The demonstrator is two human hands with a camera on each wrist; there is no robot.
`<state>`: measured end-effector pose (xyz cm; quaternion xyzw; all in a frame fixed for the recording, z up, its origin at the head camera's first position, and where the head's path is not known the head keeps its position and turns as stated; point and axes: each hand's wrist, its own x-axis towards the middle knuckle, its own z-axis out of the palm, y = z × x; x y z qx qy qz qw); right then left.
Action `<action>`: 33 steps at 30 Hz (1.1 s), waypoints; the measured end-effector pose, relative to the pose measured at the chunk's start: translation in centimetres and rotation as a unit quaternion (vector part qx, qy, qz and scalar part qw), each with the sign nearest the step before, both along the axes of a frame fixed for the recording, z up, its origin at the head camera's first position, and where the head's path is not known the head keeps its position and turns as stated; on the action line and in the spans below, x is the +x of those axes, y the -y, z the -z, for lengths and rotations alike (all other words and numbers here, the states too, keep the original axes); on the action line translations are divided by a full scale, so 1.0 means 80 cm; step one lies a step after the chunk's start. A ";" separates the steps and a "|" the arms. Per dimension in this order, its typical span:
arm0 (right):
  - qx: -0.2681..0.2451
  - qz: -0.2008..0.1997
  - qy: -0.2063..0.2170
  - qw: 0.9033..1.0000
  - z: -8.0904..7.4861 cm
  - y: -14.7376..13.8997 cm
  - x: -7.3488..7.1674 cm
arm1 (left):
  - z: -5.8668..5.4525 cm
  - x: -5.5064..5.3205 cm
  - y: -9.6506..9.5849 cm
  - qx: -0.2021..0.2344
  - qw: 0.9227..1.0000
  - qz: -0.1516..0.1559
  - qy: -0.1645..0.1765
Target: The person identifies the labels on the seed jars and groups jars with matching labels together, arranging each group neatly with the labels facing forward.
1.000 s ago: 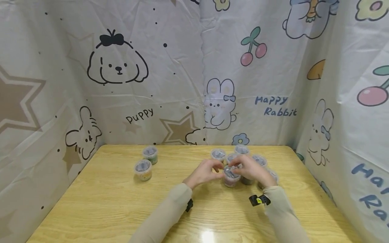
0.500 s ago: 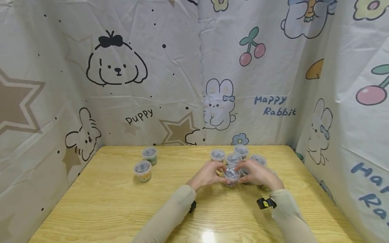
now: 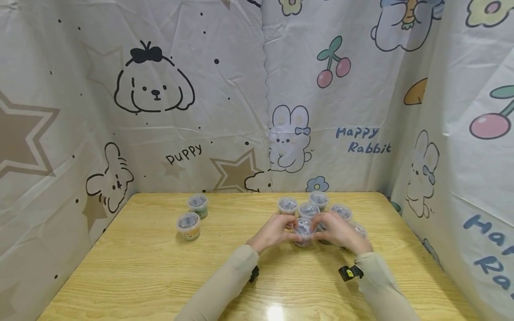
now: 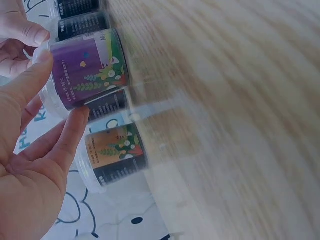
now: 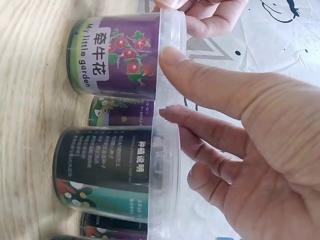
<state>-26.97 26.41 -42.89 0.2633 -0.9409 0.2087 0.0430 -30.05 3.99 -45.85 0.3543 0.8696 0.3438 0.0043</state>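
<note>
A small planting cup with a purple "My little garden" label (image 5: 115, 57) and a clear plastic lid (image 5: 171, 42) stands upright at the front of a cluster. From the left, my left hand (image 3: 274, 232) grips it, the thumb near the lid rim and fingers round the side in the left wrist view. My right hand (image 3: 339, 232) holds the same cup from the right, with its thumb (image 5: 200, 75) against the lid. Its other fingers reach in between this cup and a teal-and-black cup (image 5: 105, 172) behind it.
Behind the hands are several more lidded cups, including one at the back (image 3: 318, 200), one at back left (image 3: 287, 205) and one at right (image 3: 342, 211). Two cups, green (image 3: 198, 206) and orange (image 3: 188, 225), stand at the table's left. A printed curtain (image 3: 225, 111) encloses the wooden table (image 3: 160, 276).
My right hand has come from over the front cup down to its right side. My left hand has closed in on its left, and the cup has shifted slightly left.
</note>
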 end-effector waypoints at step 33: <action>-0.198 -0.055 -0.053 0.977 -0.005 0.079 -0.005 | -0.046 0.003 0.101 0.149 0.988 -0.015 0.045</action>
